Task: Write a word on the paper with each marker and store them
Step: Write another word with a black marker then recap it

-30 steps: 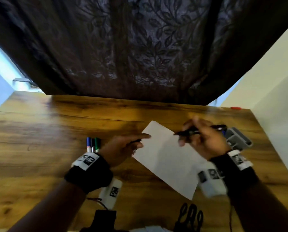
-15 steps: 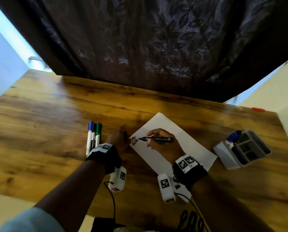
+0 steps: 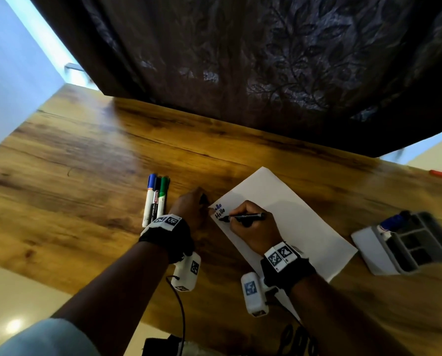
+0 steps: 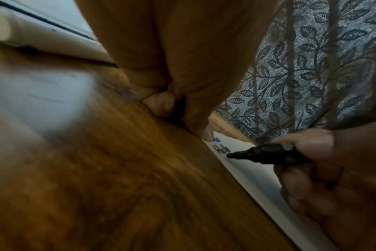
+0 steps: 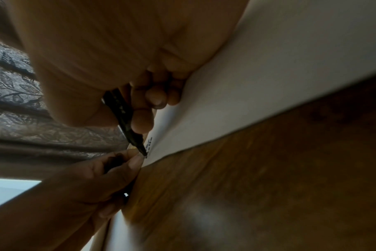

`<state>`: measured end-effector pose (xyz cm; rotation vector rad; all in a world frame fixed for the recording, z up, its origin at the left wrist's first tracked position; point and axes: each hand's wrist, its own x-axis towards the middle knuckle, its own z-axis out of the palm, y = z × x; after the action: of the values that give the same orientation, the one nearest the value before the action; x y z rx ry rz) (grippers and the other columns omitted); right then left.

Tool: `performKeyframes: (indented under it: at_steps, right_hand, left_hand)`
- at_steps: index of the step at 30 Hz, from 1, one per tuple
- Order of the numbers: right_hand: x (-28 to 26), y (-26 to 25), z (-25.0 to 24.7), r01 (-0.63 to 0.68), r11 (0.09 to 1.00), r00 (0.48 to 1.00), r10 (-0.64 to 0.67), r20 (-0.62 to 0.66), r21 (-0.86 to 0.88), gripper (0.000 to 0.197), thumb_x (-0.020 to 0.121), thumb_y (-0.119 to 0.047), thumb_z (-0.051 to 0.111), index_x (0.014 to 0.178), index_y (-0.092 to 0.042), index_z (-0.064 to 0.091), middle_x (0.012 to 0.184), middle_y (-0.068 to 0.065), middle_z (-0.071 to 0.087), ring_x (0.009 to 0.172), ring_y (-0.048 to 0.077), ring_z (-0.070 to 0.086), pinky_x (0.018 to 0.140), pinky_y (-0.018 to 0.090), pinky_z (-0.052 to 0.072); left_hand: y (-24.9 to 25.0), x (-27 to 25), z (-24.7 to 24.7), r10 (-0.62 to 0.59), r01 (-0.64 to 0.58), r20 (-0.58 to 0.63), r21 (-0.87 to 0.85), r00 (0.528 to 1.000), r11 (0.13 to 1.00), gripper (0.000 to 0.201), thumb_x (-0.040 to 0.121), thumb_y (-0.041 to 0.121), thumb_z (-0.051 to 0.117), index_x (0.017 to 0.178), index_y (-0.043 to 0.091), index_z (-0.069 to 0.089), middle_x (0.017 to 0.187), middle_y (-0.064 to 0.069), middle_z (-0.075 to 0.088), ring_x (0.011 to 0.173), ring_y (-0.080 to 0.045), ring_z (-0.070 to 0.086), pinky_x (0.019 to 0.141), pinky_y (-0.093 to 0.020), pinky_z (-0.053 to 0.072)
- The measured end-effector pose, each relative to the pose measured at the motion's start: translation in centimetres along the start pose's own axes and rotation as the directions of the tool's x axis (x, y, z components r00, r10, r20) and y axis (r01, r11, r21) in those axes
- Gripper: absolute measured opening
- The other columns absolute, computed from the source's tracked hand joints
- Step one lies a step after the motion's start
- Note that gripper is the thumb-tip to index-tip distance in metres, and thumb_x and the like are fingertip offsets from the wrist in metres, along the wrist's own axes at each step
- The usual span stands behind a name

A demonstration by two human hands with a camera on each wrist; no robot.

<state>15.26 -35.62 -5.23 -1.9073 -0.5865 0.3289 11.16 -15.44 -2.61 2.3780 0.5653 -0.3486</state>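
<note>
- The left hand (image 4: 174,71) rests on the brown wood-grain tabletop (image 4: 101,178), one fingertip (image 4: 206,134) touching the corner of the white sheet of paper (image 4: 255,171).
- The right hand (image 4: 341,178) pinches a black marker pen (image 4: 266,153), its tip beside black handwriting (image 4: 222,149).
- Blue writing (image 4: 216,139) sits just beyond.
- A leaf-patterned curtain (image 4: 311,76) hangs behind.

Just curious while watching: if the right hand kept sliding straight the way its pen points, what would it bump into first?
Most likely the left hand, whose fingertip pins the paper's corner just past the black marker's tip. The right hand points straight at it, though depth is hard to judge.
</note>
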Motion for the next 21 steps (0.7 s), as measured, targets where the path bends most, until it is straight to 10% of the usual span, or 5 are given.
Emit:
performKeyframes:
  at_steps: [21]
  right_hand:
    - [-0.16,0.02,0.14,-0.041,0.999,0.999,0.041,0.011,0.002,0.012,0.081,-0.014,0.076,0.088,-0.012,0.067,0.084,-0.003,0.072,0.081,0.006,0.069,0.074,0.027,0.06]
  left_hand:
    - [-0.27,0.77,-0.34,-0.043,0.044,0.042,-0.013,0.998,0.999,0.028,0.08,0.033,0.074,0.101,0.025,0.057,0.096,0.002,0.064,0.088,-0.017,0.063,0.077,-0.037,0.058]
